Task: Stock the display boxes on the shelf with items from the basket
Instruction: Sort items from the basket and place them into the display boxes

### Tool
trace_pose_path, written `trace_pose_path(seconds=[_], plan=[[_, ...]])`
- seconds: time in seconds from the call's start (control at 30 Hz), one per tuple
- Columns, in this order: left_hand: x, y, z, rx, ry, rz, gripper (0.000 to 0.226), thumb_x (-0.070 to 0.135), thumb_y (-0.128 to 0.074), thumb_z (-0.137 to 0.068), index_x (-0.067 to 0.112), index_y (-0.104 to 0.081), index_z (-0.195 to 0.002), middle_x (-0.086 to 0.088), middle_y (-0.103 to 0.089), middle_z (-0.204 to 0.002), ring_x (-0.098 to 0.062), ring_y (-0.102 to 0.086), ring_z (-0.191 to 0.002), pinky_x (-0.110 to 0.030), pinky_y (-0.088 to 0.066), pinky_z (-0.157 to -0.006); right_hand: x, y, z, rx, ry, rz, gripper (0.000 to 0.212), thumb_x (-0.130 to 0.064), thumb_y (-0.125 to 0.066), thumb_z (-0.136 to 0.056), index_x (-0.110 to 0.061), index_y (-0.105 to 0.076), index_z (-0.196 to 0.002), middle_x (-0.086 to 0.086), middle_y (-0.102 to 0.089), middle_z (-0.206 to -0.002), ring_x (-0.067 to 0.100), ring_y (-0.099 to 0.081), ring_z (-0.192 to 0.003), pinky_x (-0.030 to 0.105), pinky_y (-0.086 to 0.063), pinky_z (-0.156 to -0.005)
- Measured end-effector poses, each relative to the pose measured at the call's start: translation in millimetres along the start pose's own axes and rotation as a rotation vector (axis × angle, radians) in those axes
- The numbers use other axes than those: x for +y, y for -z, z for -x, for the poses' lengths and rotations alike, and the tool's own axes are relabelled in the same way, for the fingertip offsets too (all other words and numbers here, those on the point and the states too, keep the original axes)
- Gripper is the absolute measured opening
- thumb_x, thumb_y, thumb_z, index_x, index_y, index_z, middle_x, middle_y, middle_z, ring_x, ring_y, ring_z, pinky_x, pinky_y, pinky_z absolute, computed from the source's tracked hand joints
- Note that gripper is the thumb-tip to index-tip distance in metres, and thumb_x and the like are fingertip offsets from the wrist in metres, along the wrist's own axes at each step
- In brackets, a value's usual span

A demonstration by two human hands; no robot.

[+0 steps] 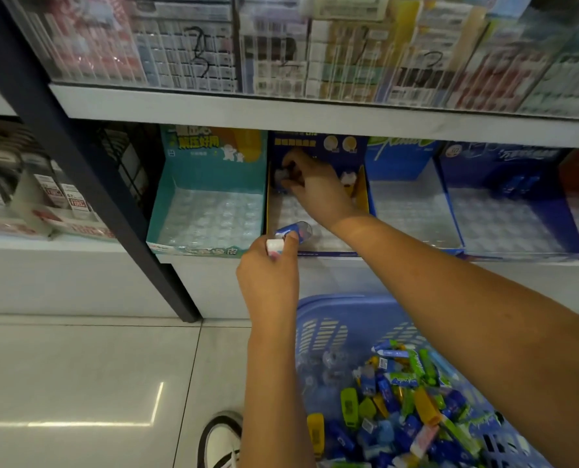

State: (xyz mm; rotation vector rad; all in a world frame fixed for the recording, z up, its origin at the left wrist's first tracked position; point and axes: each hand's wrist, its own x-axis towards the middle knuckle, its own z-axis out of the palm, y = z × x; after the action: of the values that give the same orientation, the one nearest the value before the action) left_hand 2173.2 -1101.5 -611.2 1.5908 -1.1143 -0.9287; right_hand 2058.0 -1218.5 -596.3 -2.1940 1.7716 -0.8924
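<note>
Blue-wrapped eraser [290, 231], by the look of it, sitting in my left hand [269, 282], mid-frame, right at the front lip of the dark blue display box [362, 194]. Thumb and fingers are curling round it, with a white-and-pink one tucked beside it. My right hand [315, 187] is reaching deep into the same box, fingers pinching a small white piece [281, 173] at the back-left corner; it's too blurry to name. The clear blister tray [315, 238] on the box floor is looking mostly unfilled.

Handling, my guess: these are light, small, firm-rubbery and not fragile, with a glossy wrapper that could slip. I'd take one at a time by the long sides with the fingertips and seat it straight down into a pocket. The thin plastic tray will probably flex, so light pressure only.

Left of it is the teal display box [166, 211], and right of it are two more blue boxes [504, 163], all showing bare trays and all sitting on the white shelf [382, 271]. The lavender basket [318, 329] is at lower right on the floor, holding a heap of mixed wrapped items [403, 400] in blue, green and yellow. My shoe [220, 437] is at bottom centre, and a dark upright post [78, 157] is crossing the left side.
</note>
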Motion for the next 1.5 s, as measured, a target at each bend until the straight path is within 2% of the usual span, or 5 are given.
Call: trace_pose_path(seconds=[0.53,0.73,0.9,1.07,1.5], plan=[[5.6,3.3,-2.3,-0.056,0.113,0.173,0.011,0.03,-0.065,-0.086,0.024,-0.062,-0.077,-0.007,-0.065,-0.073,-0.025,-0.061,-0.071,-0.042,-0.056,-0.075,-21.5,20.1,-16.4,-0.245,-0.095,0.327,0.024,-0.021,-0.048,-0.094,-0.005,-0.055,-0.11,0.02,-0.059,-0.109,0.033,-0.057,-0.099,0.029,-0.036,-0.069],[6.0,6.0,6.8,-0.081,0.127,0.405,0.01,0.028,-0.066,-0.087,0.025,-0.069,-0.078,0.001,-0.06,-0.06,-0.002,-0.046,-0.046,-0.019,-0.043,-0.046,-36.1,52.0,21.8,-0.191,-0.453,-0.105,0.04,-0.052,-0.052,-0.089,-0.016,-0.059,-0.105,0.007,-0.068,-0.097,0.021,-0.068,-0.084,0.029,-0.049,-0.073],[12.5,2.2,6.9,-0.136,0.124,0.472,0.012,0.03,-0.061,-0.091,0.023,-0.069,-0.085,0.007,-0.068,-0.065,-0.004,-0.047,-0.048,-0.021,-0.042,-0.049,-33.9,72.6,58.3,-0.348,-0.432,-0.713,0.02,-0.015,-0.069,-0.084,-0.008,-0.066,-0.102,0.007,-0.071,-0.083,0.01,-0.068,-0.068,0.017,-0.056,-0.065],[6.7,1.2,6.0,-0.159,0.166,0.358,0.031,0.036,-0.057,-0.093,0.011,-0.062,-0.075,0.002,-0.057,-0.054,-0.007,-0.047,-0.042,-0.019,-0.042,-0.043,-21.1,70.7,23.6,0.044,-0.335,-0.202,0.021,-0.012,-0.071,-0.081,-0.006,-0.065,-0.1,0.009,-0.07,-0.095,0.017,-0.066,-0.084,0.028,-0.054,-0.078],[-5.4,-1.9,-3.8,-0.239,0.327,0.47,0.038,0.026,-0.033,-0.101,0.013,-0.064,-0.083,0.0,-0.049,-0.049,-0.012,-0.043,-0.041,-0.022,-0.038,-0.039,1.9,47.2,-17.4,-0.245,-0.111,0.173,0.028,-0.006,-0.06,-0.089,-0.004,-0.061,-0.117,0.014,-0.061,-0.122,0.027,-0.055,-0.113,0.025,-0.04,-0.095]])
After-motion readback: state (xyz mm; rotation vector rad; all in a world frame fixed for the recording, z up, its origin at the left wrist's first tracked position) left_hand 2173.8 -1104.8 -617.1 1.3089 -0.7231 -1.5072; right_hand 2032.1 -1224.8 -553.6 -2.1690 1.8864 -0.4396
